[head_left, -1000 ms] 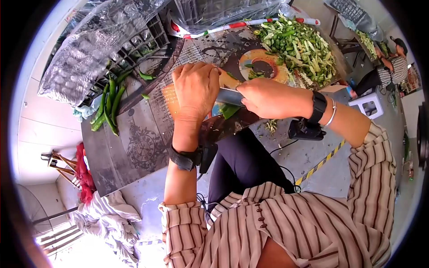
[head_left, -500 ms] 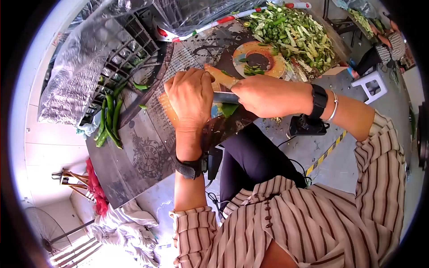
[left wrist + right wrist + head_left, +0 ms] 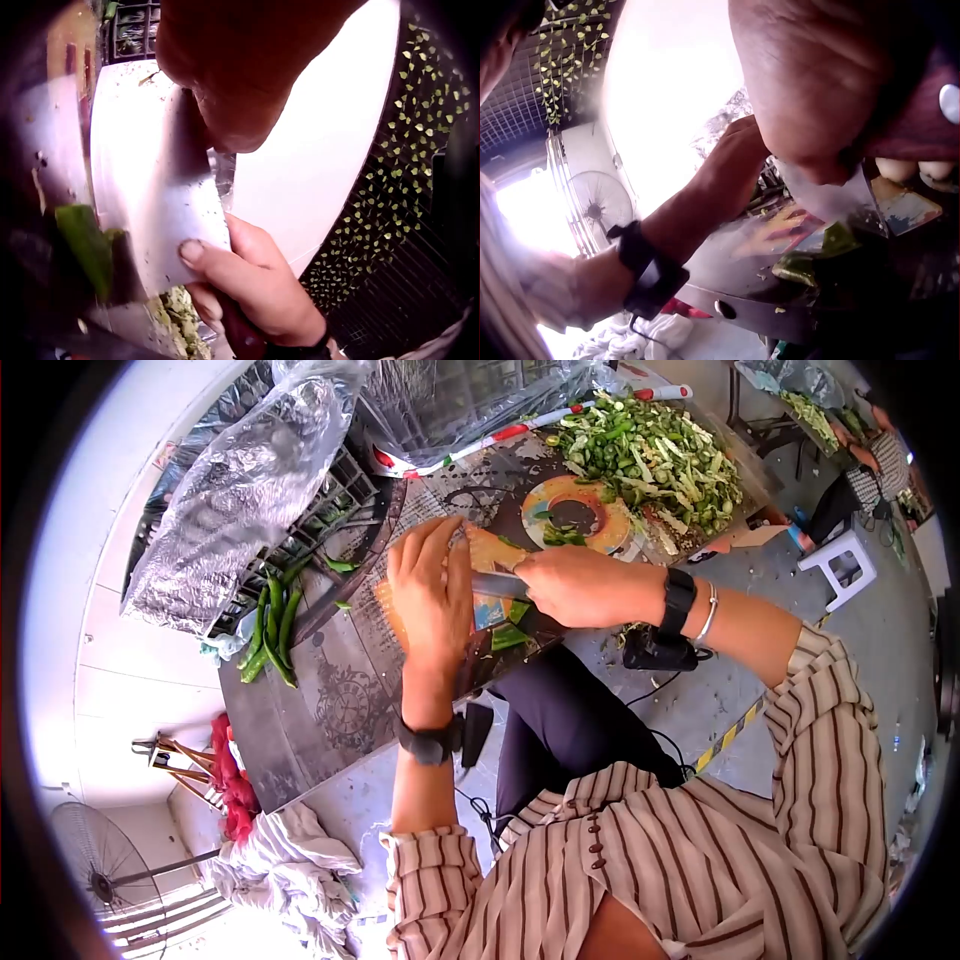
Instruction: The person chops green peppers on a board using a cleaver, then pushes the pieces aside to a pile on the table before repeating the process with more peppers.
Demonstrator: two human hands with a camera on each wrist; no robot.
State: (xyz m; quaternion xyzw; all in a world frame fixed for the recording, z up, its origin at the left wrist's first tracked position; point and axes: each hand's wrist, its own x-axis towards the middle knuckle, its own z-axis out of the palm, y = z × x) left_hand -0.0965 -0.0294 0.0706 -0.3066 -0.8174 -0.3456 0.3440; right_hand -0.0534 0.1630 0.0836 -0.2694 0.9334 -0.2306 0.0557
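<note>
A cleaver with a broad steel blade lies across the colourful board on the table. My right hand grips its dark red handle, the thumb resting on the blade. At the far end of the blade is my left hand, its fingers stretched forward and overlapping the blade; what lies beneath the palm is hidden. Pieces of green pepper sit by the blade on my side, near the table edge. The right wrist view shows a pepper piece there too.
Chopped green peppers form a heap at the back right. Several whole green peppers lie at the left beside a plastic-covered black crate. A white stool and another person are off to the right.
My left fingers have straightened from a more bent pose. The pepper by the blade now shows as separate pieces. My right hand stays on the cleaver, and the head view has shifted slightly.
</note>
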